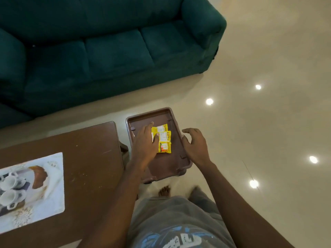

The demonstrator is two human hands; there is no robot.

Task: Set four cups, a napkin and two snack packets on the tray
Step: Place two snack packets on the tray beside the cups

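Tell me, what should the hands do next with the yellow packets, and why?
Probably lift the left hand off the yellow packets: they already lie flat on the brown tray, with the right hand beside its rim. No cups or napkin are on the tray yet.

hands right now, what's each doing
Left hand: open, fingers flat on the packets on the tray.
Right hand: open, loosely curled at the tray's rim.
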